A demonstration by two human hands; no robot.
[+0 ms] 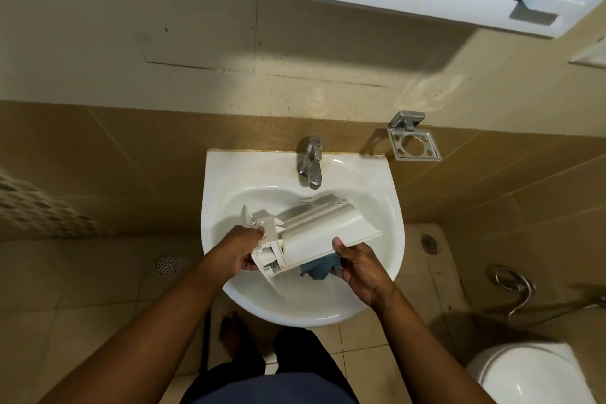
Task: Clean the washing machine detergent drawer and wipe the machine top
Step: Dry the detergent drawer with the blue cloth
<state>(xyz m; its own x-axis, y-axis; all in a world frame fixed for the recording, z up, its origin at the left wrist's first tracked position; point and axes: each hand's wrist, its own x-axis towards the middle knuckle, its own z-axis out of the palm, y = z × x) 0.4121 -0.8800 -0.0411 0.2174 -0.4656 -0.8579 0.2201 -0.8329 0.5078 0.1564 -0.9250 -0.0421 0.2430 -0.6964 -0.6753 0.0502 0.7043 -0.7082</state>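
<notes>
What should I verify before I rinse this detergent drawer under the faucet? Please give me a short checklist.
1. The left-hand grip on the detergent drawer: ok, fingers curl round its rear end.
2. The right-hand grip: ok, the thumb pinches the edge of the front panel.
3. The drawer is above the sink: ok.
4. Water from the faucet: not ok, no stream shows.
5. The blue cloth is near: ok, it lies in the basin under the drawer.
6. The drain is free: cannot tell, it is hidden.
</notes>
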